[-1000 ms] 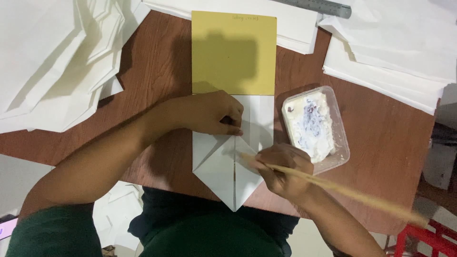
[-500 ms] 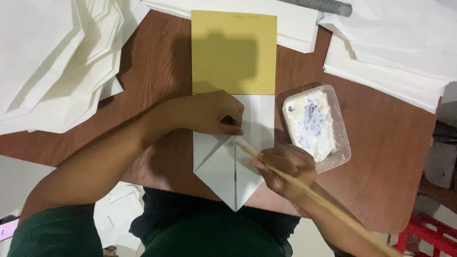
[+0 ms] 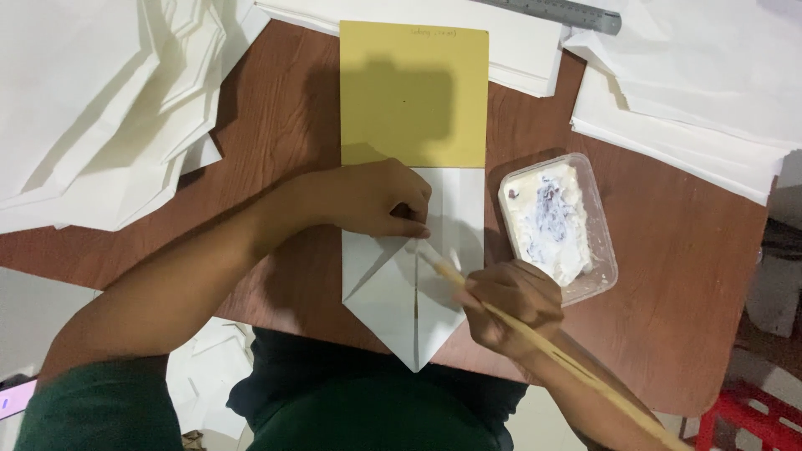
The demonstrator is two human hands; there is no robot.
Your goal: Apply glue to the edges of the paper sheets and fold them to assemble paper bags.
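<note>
A white folded paper [image 3: 393,292] with a pointed lower end lies on a yellow card [image 3: 413,92] on the brown table [image 3: 677,276]. My left hand [image 3: 376,199] presses down on the paper's upper fold, fingertips near its centre seam. My right hand [image 3: 510,305] grips a long wooden stick [image 3: 576,367], whose tip touches the paper's right flap just beside my left fingertips. To the right of the paper stands a clear plastic tub [image 3: 558,224] of white paste.
Stacks of white paper lie at the left [image 3: 92,117] and at the top right [image 3: 693,83]. A grey metal ruler [image 3: 560,12] rests on the sheets at the top. A red stool [image 3: 743,418] stands at the lower right, beyond the table's edge.
My right hand has moved the stick's tip up and left along the right flap toward my left fingertips. My left hand has stayed in place.
</note>
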